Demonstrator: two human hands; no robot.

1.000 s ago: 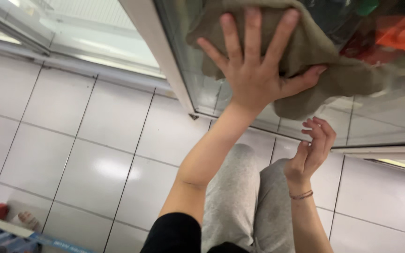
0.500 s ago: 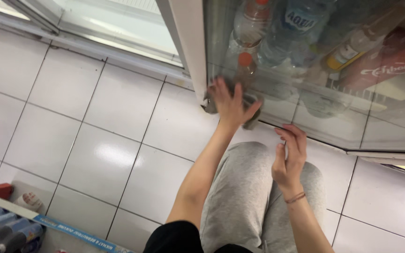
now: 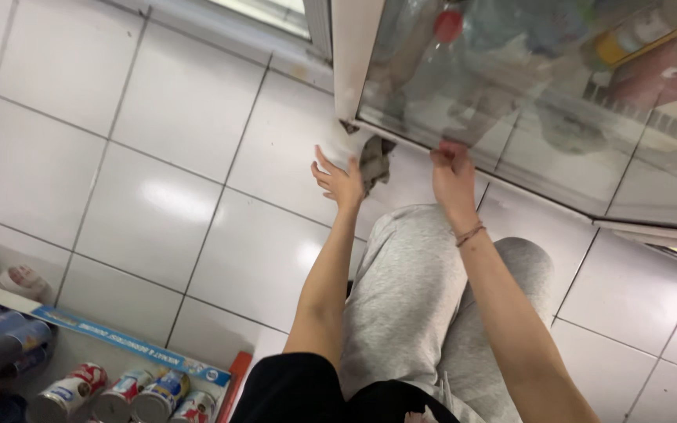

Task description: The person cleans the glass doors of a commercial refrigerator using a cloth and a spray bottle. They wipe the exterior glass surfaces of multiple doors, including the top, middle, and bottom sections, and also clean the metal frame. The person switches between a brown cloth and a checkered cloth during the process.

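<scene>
My left hand presses a grey-brown cloth against the bottom corner of a white-framed glass fridge door, fingers spread. Only a small fold of the cloth shows beside the palm. My right hand grips the lower edge of the same door a little to the right; a thin bracelet is on that wrist. Behind the glass stand drink bottles, blurred. My knees in grey trousers are below both hands.
White floor tiles spread to the left. A shelf with several drink cans sits at the bottom left, with a roll of tape beside it. A second door frame runs along the top.
My left hand has slid the cloth down from high on the glass to the door's bottom corner. My right hand has risen from my knee to the door's lower edge.
</scene>
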